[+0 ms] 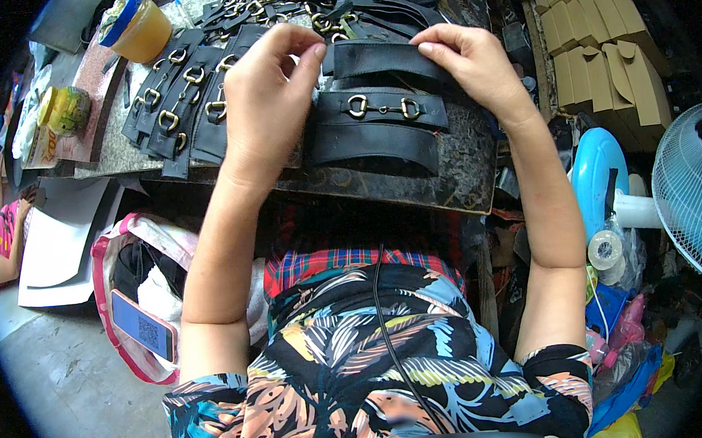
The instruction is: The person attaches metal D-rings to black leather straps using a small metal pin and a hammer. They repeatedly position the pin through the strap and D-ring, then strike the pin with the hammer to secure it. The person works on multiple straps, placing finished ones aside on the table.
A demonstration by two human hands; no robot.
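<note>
A: Status: the person's left hand [265,95] and right hand [470,60] both pinch the top black strap [384,58], one at each end, fingers closed on its edge. The strap lies flat on the dark desk [462,175], at the far end of a short stack in front of the person.

B: What's under it?

A: Just nearer, a strap with a brass bit buckle [384,107], and a plain black strap [370,140] nearer still. To the left, a fanned row of finished straps with brass rings [176,101].

B: How should that grip be handled?

A: Judgement only: even tension from both ends, thumb and forefinger at the edge rather than the face, so the material doesn't crease. Keep it parallel to the buckle strap below, long edges lined up.

B: Risks?

A: The left wrist sits over the buckle strap's left end, so dragging could shift that piece. The pile of loose straps and buckles [303,2] at the far edge is close to the fingertips and could snag.

B: Other clutter?

A: A jar of yellow-orange stuff with a blue lid [136,26] far left, a tin [66,109] beside it, folded cardboard boxes [599,47] to the right, a fan [691,187] lower right. A phone [143,325] lies in a bag off the desk's near left.
</note>
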